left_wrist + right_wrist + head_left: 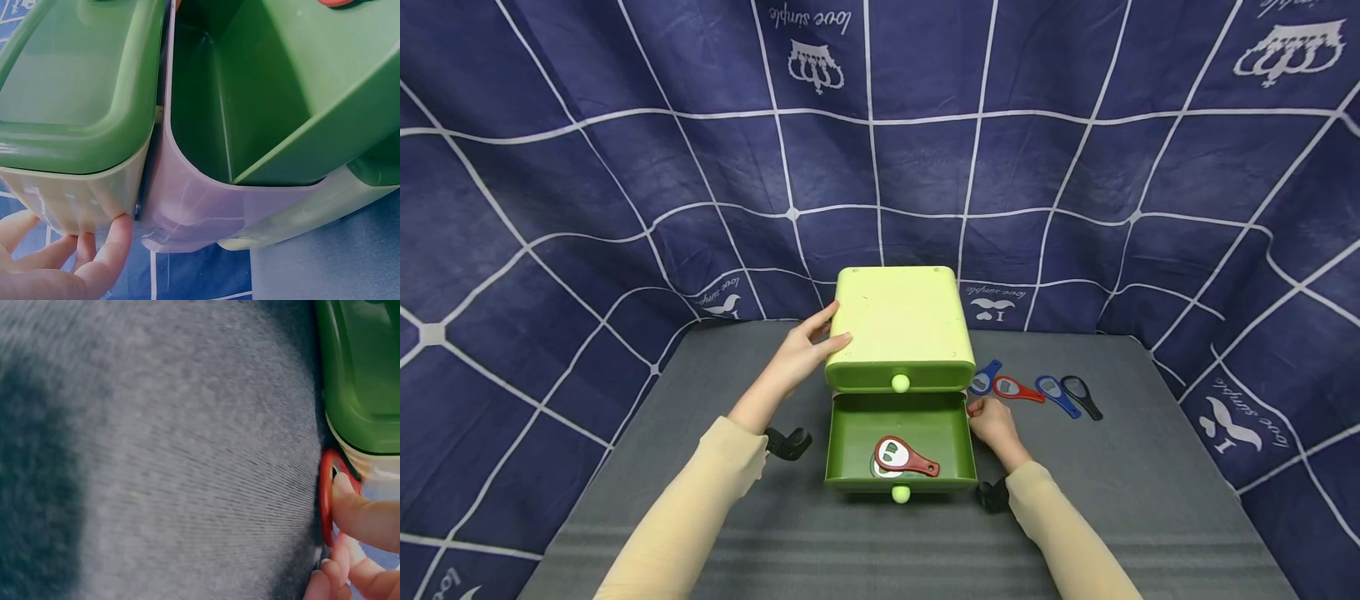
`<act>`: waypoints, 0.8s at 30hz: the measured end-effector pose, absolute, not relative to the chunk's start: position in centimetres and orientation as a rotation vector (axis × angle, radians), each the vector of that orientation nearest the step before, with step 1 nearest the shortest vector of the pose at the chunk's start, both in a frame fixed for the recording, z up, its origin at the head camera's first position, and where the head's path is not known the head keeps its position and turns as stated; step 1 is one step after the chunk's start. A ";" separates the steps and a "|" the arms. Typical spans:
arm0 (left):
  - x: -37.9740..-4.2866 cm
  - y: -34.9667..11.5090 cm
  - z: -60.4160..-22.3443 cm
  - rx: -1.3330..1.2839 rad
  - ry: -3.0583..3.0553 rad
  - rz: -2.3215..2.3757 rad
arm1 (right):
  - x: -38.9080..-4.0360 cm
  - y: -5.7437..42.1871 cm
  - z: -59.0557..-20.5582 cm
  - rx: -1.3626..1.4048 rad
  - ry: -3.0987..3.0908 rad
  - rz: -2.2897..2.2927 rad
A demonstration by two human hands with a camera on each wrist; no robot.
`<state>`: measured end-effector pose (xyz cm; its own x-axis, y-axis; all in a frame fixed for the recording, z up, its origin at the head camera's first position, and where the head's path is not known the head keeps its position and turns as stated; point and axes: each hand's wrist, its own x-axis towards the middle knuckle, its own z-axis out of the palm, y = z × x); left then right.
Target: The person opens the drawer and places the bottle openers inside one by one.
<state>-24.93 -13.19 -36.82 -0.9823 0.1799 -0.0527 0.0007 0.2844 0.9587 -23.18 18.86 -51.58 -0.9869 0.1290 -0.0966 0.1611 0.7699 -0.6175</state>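
A small drawer cabinet with a light green top [898, 317] stands centrally, its lower visible drawer [853, 433] pulled out. Inside that drawer lies a dark red bottle opener [920, 463], overlapping another round-headed one mostly hidden beneath. My left hand [805, 350] rests on the cabinet's upper left side; its fingers [112, 247] touch the pale side wall in the left wrist view. Beside the drawer's right side is my right hand [996, 427]. The right wrist view shows it pinching a red bottle opener [326, 500] between thumb and fingers, close to a green drawer corner.
On the grey table [1120, 500], right of the cabinet, lie a blue bottle opener [983, 379], a red one [1019, 390], another blue one [1057, 396] and a black one [1082, 397]. A navy curtain with white lines [925, 167] hangs behind and around the table.
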 end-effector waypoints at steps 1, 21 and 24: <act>-24.9 -13.2 -36.7 0.167 2.392 1.783 | -23.2 18.9 -51.5 0.233 2.906 -1.008; -24.9 -13.2 -36.7 0.175 2.383 1.771 | -21.6 22.7 -48.8 0.298 2.384 -1.575; -24.9 -13.3 -36.8 0.177 2.384 1.769 | -21.2 23.7 -47.3 0.265 2.341 -1.642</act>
<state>-24.88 -13.33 -36.76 -0.9790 0.1937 -0.0633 -0.0044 0.2904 0.9569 -21.24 23.72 -47.26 -0.9471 -0.0049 -0.3209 0.3000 0.3415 -0.8907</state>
